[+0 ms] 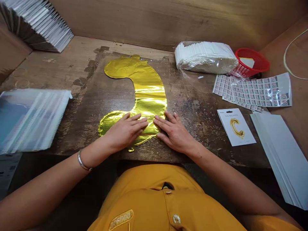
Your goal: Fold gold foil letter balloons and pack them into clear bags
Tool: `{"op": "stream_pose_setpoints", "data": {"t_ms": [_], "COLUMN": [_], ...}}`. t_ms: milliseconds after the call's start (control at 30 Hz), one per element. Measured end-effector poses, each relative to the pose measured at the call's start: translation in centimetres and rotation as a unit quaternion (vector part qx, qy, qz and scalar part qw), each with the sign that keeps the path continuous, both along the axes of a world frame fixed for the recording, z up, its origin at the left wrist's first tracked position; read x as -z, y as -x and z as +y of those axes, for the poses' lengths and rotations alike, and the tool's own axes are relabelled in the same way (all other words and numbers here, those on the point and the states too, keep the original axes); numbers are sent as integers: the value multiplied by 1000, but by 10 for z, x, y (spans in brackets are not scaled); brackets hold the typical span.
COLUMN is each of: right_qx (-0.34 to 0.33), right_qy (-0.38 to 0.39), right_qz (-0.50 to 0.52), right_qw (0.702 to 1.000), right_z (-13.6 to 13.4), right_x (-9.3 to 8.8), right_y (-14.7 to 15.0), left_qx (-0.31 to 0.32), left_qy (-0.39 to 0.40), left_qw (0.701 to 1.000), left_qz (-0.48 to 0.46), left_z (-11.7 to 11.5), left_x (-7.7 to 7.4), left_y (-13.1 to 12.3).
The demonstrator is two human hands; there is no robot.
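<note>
A flat gold foil balloon (150, 88), curved like a backward C from where I look, lies on the dark worn tabletop (190, 102). My left hand (126, 130) rests on its lower part with the fingers stretched out towards the right. From the other side, my right hand (173, 131) lies against the lower right edge, its fingertips on the foil and its fingers spread. Neither hand grips anything. The foil under my left palm is hidden, and a small tab (131, 149) pokes out at the near edge.
At right are a "Foil Balloons" card (228, 128), white card strips (279, 154), sticker sheets (262, 91), a red basket (261, 62) and a bagged white stack (204, 56). Clear plastic sleeves (53, 118) lie left; a packet stack (45, 25) stands behind them. Wooden walls (134, 22) enclose the table.
</note>
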State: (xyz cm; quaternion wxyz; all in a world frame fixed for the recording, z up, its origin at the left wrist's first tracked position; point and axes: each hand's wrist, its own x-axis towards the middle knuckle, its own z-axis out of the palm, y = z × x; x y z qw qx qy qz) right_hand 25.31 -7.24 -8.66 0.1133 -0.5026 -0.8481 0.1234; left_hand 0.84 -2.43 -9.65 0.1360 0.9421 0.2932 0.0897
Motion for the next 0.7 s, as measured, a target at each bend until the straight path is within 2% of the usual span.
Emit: {"op": "stream_pose_setpoints", "data": {"t_ms": [133,267,367,467,533,567,600,633,667,700], "right_qx": [3,23,33,40,81,123,180,248,321,384], "right_qy": [4,-21,-44,-39,-48,-66,-94,-123,-154,-186], "right_qz": [44,52,25,25,97,157,231,309,381,445], "right_qw": [999,998,998,998,991,978,951,910,853,787], "right_z": [3,6,15,19,10,1,-11,-23,-37,-49], "right_x": [-4,-1,3,-4,-20,-29,-37,-44,-48,-50], "right_y": [-7,3,13,8,-12,-27,-47,-69,-93,-118], "left_qx": [21,20,36,52,-3,-47,-87,-108,-90,-33], "left_qy": [23,-1,-32,-66,-76,-75,-70,-64,-54,-48], "left_qw": [999,1000,999,996,994,990,984,979,980,984], "left_qz": [23,15,-1,-27,-75,-107,-137,-163,-171,-169], "left_z": [7,6,14,30,40,44,47,49,50,50], "left_x": [-4,-1,3,-13,-34,-44,-52,-57,-59,-57], "left_y": [12,11,14,18,10,-1,-16,-37,-63,-94]}}
